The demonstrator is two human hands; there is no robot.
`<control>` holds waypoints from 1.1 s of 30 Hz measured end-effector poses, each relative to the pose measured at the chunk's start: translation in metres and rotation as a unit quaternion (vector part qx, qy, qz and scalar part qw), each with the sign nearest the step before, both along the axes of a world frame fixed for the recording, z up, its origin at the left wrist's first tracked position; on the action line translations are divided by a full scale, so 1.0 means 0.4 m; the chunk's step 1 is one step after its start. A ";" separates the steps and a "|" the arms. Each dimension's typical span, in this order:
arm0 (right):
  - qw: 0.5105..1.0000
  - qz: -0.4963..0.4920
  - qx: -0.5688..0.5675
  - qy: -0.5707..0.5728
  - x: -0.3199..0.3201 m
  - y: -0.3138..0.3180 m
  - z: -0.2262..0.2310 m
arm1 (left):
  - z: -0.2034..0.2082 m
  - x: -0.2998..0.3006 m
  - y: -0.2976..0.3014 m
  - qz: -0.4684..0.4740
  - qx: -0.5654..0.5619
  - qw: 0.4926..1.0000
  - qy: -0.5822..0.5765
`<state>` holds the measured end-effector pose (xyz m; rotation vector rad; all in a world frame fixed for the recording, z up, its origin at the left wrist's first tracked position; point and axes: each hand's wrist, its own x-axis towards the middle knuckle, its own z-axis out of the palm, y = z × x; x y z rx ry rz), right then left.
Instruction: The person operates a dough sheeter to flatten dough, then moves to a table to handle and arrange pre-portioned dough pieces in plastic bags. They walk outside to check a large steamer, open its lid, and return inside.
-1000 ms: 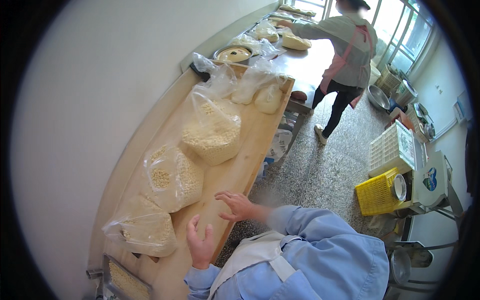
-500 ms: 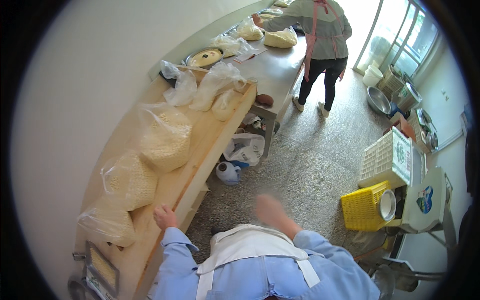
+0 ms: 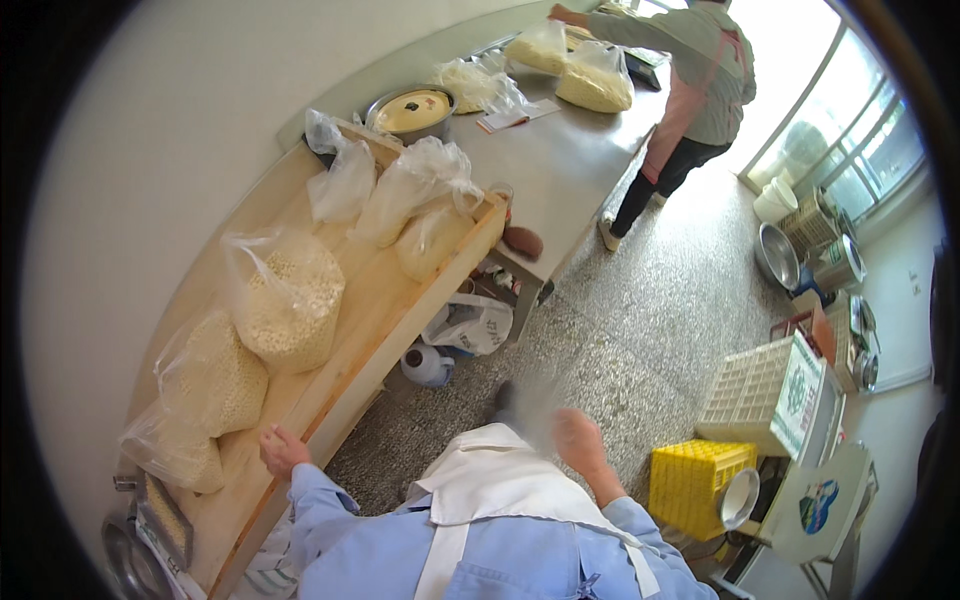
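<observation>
Loosely curled, my left hand (image 3: 284,452) is over the front board of a long wooden tray (image 3: 330,425), with nothing visible in it. I cannot tell whether it touches the wood. My right hand (image 3: 580,442) is closed in front of my white apron (image 3: 505,470), above the floor. Beside its fingers a pale smear (image 3: 543,408) shows, too blurred to name. Clear plastic bags of pale, small-grained food stand in the tray; the largest bag (image 3: 290,305) and a second bag (image 3: 215,375) are left of my left hand. Thinner, whitish bags (image 3: 415,190) lie at the tray's far end.
A co-worker in a pink apron (image 3: 685,110) stands by a metal table (image 3: 500,150) holding filled bags and a lidded pot (image 3: 413,112). On my right are a yellow crate (image 3: 690,485), a white crate (image 3: 750,395) and metal basins (image 3: 777,253). A blue-white jug (image 3: 427,366) stands beneath.
I have moved forward, so the tray and table appear nearer. Both hands have swung slightly, the left further back along the tray. The co-worker has stepped and reaches farther across the table.
</observation>
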<state>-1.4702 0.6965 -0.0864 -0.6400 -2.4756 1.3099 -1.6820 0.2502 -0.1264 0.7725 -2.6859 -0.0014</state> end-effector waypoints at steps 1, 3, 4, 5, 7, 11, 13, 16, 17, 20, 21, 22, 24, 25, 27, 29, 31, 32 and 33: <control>1.000 0.001 -0.005 -0.006 -0.027 0.046 0.001 | -0.004 0.006 0.001 -0.003 -0.004 0.999 0.038; 0.998 0.022 -0.015 -0.050 -0.076 0.150 0.005 | -0.014 0.016 0.007 0.036 0.009 0.997 0.062; 0.998 0.041 -0.018 -0.050 -0.093 0.196 0.005 | -0.015 0.023 0.009 0.052 -0.009 0.996 0.068; 0.997 0.033 -0.006 -0.073 -0.115 0.239 0.001 | -0.015 0.027 0.012 0.053 -0.048 0.991 0.114; 0.995 0.028 0.030 -0.090 -0.171 0.333 -0.009 | -0.017 0.029 0.024 0.129 -0.082 0.983 0.103; 0.997 0.027 0.028 -0.065 -0.223 0.510 -0.021 | -0.008 -0.012 0.091 0.294 -0.108 0.943 0.113; 0.998 0.027 0.025 -0.041 -0.242 0.606 -0.030 | 0.004 -0.077 0.171 0.273 -0.102 0.941 0.174; 0.998 -0.005 -0.013 -0.059 -0.259 0.761 -0.047 | 0.069 -0.201 0.346 0.099 -0.097 0.939 0.315; 0.998 -0.010 -0.011 -0.063 -0.262 0.821 -0.050 | 0.102 -0.245 0.419 0.041 -0.089 0.928 0.361; 0.998 -0.014 -0.016 -0.051 -0.285 1.001 -0.059 | 0.188 -0.339 0.709 -0.098 0.014 0.898 0.428; 0.998 -0.015 -0.021 -0.050 -0.289 1.064 -0.055 | 0.212 -0.351 0.823 -0.151 0.081 0.876 0.450; 0.999 -0.013 -0.027 -0.039 -0.296 1.131 -0.046 | 0.237 -0.363 0.939 -0.148 0.173 0.863 0.450; 0.999 -0.005 -0.026 -0.041 -0.320 1.245 -0.019 | 0.291 -0.356 1.156 -0.186 0.262 0.843 0.432; 0.999 -0.001 -0.031 -0.033 -0.345 1.294 -0.004 | 0.318 -0.349 1.253 -0.188 0.269 0.851 0.411; 1.000 0.026 0.008 0.002 -0.402 1.385 0.034 | 0.372 -0.342 1.404 -0.254 0.127 0.893 0.350; 0.999 0.049 0.022 0.006 -0.464 1.465 0.078 | 0.406 -0.361 1.513 -0.256 0.120 0.896 0.344; 0.997 0.066 0.035 0.033 -0.537 1.526 0.117 | 0.423 -0.398 1.590 -0.262 0.127 0.893 0.344; 0.995 0.076 0.045 0.054 -0.575 1.554 0.134 | 0.425 -0.417 1.624 -0.266 0.137 0.890 0.343; 0.995 0.079 0.043 0.045 -0.614 1.576 0.150 | 0.424 -0.441 1.651 -0.270 0.146 0.888 0.342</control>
